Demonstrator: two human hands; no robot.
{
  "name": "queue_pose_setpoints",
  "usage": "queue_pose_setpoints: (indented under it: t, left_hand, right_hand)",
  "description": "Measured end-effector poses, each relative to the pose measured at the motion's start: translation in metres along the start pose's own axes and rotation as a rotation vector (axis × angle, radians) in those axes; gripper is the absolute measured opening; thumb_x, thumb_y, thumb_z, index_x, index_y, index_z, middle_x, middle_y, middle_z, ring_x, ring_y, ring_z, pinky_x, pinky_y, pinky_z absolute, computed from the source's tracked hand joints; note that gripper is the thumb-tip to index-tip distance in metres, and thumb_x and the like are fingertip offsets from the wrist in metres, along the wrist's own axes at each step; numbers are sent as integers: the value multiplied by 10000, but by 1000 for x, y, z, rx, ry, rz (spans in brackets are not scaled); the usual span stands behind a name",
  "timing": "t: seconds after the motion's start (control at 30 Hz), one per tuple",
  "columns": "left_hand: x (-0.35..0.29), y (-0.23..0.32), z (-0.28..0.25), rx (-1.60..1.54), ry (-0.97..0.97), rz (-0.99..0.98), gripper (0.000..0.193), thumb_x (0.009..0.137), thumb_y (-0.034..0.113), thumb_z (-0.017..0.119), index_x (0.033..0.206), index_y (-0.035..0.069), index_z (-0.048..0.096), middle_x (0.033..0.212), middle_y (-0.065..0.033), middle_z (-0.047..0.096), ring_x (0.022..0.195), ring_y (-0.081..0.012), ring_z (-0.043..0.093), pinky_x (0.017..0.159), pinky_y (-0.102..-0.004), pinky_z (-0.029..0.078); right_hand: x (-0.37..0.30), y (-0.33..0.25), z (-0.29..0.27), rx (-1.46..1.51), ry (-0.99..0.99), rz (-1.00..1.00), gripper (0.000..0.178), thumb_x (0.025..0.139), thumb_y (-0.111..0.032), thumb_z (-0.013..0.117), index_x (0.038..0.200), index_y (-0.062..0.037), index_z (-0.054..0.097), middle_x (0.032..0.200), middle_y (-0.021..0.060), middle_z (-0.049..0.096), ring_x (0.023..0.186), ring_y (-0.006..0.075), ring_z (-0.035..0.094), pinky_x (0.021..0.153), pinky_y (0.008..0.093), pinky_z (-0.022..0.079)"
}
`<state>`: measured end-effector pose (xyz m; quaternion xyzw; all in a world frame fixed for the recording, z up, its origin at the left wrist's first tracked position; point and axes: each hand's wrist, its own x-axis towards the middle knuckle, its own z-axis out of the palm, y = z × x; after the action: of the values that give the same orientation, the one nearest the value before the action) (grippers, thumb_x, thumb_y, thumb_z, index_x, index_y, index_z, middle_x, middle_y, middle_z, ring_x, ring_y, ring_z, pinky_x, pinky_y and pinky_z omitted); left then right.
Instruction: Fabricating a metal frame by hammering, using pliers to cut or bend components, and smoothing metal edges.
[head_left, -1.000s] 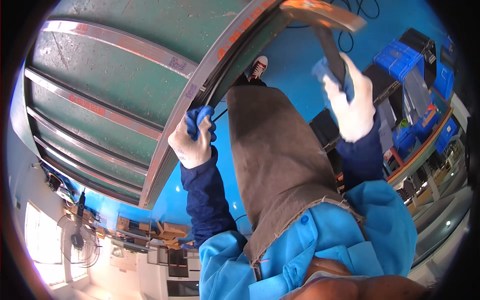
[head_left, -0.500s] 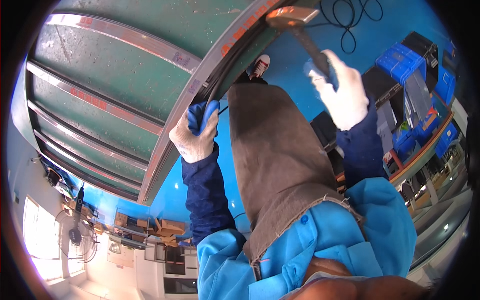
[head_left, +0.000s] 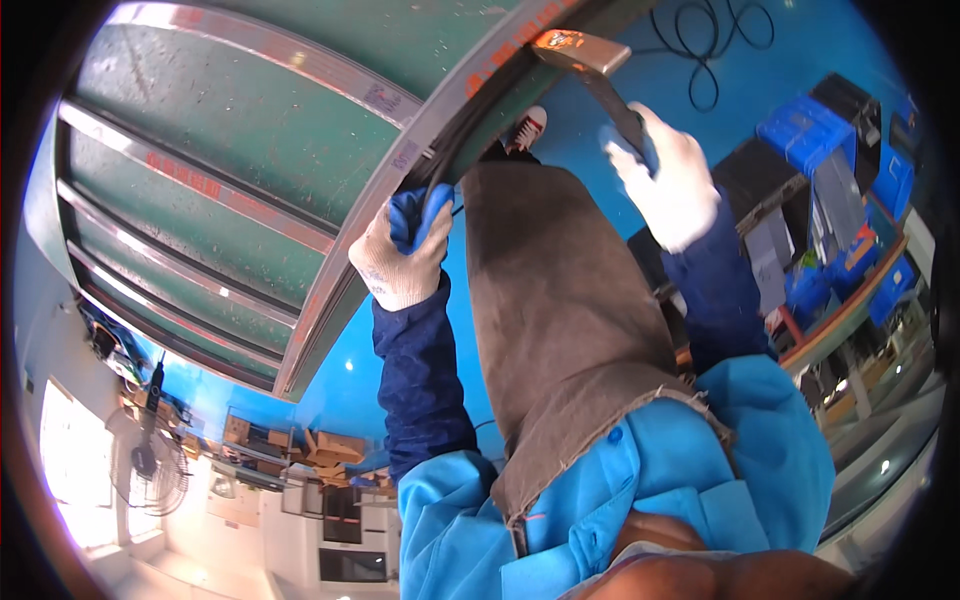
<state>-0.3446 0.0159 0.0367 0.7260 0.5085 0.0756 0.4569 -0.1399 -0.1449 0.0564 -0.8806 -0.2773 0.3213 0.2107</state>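
My right hand (head_left: pixel 668 185), in a white glove with blue on the finger side, is wrapped round the dark handle of a hammer (head_left: pixel 590 55). Its worn orange and bare-metal head is at the outer edge of a metal frame (head_left: pixel 350 220); I cannot tell whether they touch. At the near side of that frame, my left hand (head_left: pixel 405 252), gloved the same way, pinches a thin black strip (head_left: pixel 465 145). The strip runs along the frame's side toward the hammer head. The ends of my left fingers are partly hidden against the rail.
Several metal crossbars (head_left: pixel 200 180) span the frame over a scuffed green surface. Beyond it, a black cable (head_left: pixel 705 50) lies coiled on the blue floor. Blue crates (head_left: pixel 805 130) and dark boxes stand at the right. A fan (head_left: pixel 145 460) and cardboard boxes (head_left: pixel 335 447) are at the lower left.
My right hand has shifted a little left with the hammer, and the hammer head sits slightly lower in view. My left hand keeps its grip on the strip. The whole view has shifted slightly.
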Motion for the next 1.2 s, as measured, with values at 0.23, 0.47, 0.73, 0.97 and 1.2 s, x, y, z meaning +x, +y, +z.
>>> queue_pose_setpoints:
  t: [0.23, 0.47, 0.73, 0.97, 1.2]
  left_hand:
    - [-8, -14, -1, 63, 2, 11, 195, 713, 89, 792, 743, -50, 658, 565, -12, 590, 445, -62, 433, 428, -185, 355]
    - [-2, -6, -2, 17, 34, 24, 192, 715, 84, 794, 724, -47, 654, 560, -3, 588, 448, -64, 438, 440, -184, 368]
    - [-3, -4, -9, -39, -80, -16, 245, 684, 108, 801, 801, -34, 639, 625, -30, 617, 507, -102, 496, 494, -239, 423]
    - [-47, -43, -49, -468, -68, -390, 255, 708, -44, 715, 937, -46, 602, 798, -101, 664, 582, -137, 582, 518, -223, 460]
    - [-61, -81, -102, -373, 44, -352, 191, 751, 10, 663, 912, -86, 625, 680, -110, 635, 504, -136, 547, 457, -216, 443]
  right_hand:
    - [-14, -24, -19, 167, -94, 127, 200, 807, -115, 635, 981, -54, 555, 679, 121, 627, 546, 325, 578, 523, 391, 440]
    - [-15, -20, 13, 110, -1, -28, 153, 813, -109, 624, 944, -79, 552, 640, 87, 596, 535, 304, 566, 520, 384, 431]
    - [-4, -14, 21, 52, -44, 15, 118, 824, -127, 625, 893, -86, 539, 597, 68, 547, 513, 285, 542, 520, 376, 429]
    - [-12, -10, 33, 53, 45, 88, 119, 837, -138, 626, 907, -77, 552, 619, 57, 560, 513, 245, 528, 519, 358, 430]
    - [-43, -43, 31, 337, 180, 101, 144, 847, -145, 621, 959, -68, 575, 667, 59, 596, 534, 209, 539, 522, 337, 433]
